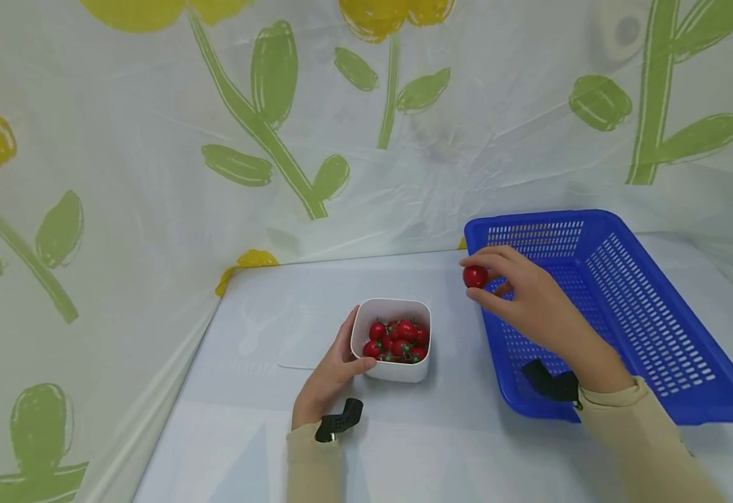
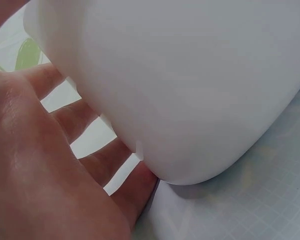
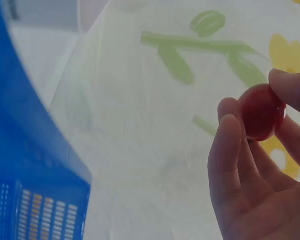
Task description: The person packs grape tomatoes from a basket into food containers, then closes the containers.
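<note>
Between the thumb and fingertips of my right hand (image 1: 530, 300) is a red cherry tomato (image 1: 475, 276), held above the left rim of the blue basket (image 1: 662, 300). The right wrist view shows the same tomato (image 3: 262, 112) pinched, with the basket's blue wall (image 3: 40, 135) off to the left. My left hand (image 1: 335, 367) grips a white square container (image 1: 397, 372) at its left side, thumb over the near left corner. Several cherry tomatoes (image 1: 402, 346) with green stems lie inside. Up close in the left wrist view, the fingers (image 2: 72, 120) lie against the container's wall (image 2: 179, 90).
The basket stands at the right of a white-covered table (image 1: 247, 391), some way from the container. A flat, pale rectangular sheet (image 1: 306, 342) lies left of the container. Behind the table hangs a white curtain (image 1: 171, 209) printed with yellow flowers and green leaves.
</note>
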Motion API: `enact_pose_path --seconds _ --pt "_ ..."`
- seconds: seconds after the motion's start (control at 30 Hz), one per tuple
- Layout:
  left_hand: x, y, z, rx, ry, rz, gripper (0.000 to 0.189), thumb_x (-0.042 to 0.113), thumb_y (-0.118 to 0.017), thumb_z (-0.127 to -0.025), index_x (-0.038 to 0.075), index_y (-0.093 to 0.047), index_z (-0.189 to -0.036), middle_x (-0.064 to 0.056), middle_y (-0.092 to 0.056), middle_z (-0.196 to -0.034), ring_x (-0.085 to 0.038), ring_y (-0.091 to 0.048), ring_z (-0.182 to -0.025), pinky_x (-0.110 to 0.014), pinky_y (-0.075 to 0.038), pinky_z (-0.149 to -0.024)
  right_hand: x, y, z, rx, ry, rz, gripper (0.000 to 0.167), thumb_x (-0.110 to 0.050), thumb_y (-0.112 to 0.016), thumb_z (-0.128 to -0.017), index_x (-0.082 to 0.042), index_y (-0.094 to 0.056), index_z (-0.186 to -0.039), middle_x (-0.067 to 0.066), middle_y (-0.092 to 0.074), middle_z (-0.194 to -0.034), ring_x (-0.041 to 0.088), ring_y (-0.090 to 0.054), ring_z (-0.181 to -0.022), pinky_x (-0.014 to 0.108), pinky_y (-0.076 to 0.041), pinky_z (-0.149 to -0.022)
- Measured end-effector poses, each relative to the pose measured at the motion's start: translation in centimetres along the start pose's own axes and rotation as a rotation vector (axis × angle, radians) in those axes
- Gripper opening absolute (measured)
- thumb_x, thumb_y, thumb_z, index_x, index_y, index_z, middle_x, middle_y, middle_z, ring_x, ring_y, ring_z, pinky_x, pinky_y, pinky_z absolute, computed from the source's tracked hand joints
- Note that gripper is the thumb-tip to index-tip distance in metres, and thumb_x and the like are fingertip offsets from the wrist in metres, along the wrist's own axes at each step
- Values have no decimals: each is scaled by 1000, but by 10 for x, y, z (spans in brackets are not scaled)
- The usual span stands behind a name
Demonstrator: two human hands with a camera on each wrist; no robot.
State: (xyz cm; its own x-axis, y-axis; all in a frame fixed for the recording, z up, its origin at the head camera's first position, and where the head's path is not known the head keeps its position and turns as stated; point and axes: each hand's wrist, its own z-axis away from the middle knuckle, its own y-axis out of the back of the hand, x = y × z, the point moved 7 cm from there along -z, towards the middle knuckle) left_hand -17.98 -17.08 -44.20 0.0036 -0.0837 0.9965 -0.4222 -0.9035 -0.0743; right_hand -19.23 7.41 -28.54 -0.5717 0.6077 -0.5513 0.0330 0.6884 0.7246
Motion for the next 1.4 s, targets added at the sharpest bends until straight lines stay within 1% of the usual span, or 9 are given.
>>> enact_pose_path --seconds 0.17,0.3,0.57,0.7,0.8,1.03,1.13,1.27,1.4 --pt "3 2 2 9 -2 -7 81 0 -56 -83 21 -7 -144 -6 -14 -146 -28 -12 -132 -46 -21 -103 -22 -17 0 37 71 1 37 -16 -67 -80 -14 -57 -116 -4 -51 -112 6 -53 -84 23 -49 -65" --pt "4 1 1 6 -5 -22 82 -1 -57 -82 20 -7 -144 -7 -14 -146 -29 -12 -132 -48 -21 -103 -34 -31 3 60 88 -10 37 -16 -68 -79 -13 -58 -114 -4 -51 -113 5 -52 -83 22 -48 -63" --pt "1 1 1 19 50 -42 81 3 -58 -83 26 -10 -143 -1 -17 -145 -24 -15 -132 -46 -25 -101 -38 -55 7 82 12 -88 40 -17 -69 -79 -14 -58 -117 -2 -49 -119 8 -49 -99 22 -49 -65" --pt "-12 6 -2 26 45 -47 80 5 -59 -83 32 -13 -142 5 -21 -143 -20 -19 -131 -42 -29 -99 -39 -66 9 93 -23 -163 41 -16 -69 -78 -14 -57 -118 -3 -49 -119 7 -48 -100 22 -49 -66" --pt "-19 9 -4 19 35 -53 79 9 -60 -82 35 -13 -141 6 -21 -143 -21 -21 -130 -42 -32 -98 -38 -76 11 93 -52 -201 43 -16 -69 -78 -15 -56 -118 -5 -50 -117 6 -50 -96 23 -49 -66" --pt "-1 -2 4 4 88 -33 81 17 -62 -81 30 -10 -142 -2 -16 -144 -29 -17 -130 -45 -31 -97 -33 -100 16 67 -121 -190 41 -21 -69 -78 -17 -57 -117 -7 -50 -116 7 -50 -82 23 -49 -64" --pt "3 -3 5 6 91 -48 83 18 -63 -81 27 -8 -143 -3 -15 -144 -29 -14 -131 -47 -30 -98 -30 -106 16 65 -118 -190 40 -22 -69 -79 -18 -57 -117 -8 -49 -118 7 -50 -85 26 -49 -65" --pt "7 -4 4 9 97 -54 82 11 -61 -82 25 -7 -143 -2 -14 -145 -25 -11 -132 -48 -25 -100 -25 -112 17 72 -131 -191 40 -22 -69 -78 -19 -58 -116 -9 -48 -118 9 -50 -89 29 -50 -65" --pt "5 -3 5 6 96 -51 83 9 -61 -82 25 -7 -143 -1 -13 -146 -25 -11 -132 -47 -25 -100 -20 -121 18 63 -147 -187 39 -21 -70 -78 -19 -58 -115 -7 -49 -118 12 -50 -87 27 -49 -65"
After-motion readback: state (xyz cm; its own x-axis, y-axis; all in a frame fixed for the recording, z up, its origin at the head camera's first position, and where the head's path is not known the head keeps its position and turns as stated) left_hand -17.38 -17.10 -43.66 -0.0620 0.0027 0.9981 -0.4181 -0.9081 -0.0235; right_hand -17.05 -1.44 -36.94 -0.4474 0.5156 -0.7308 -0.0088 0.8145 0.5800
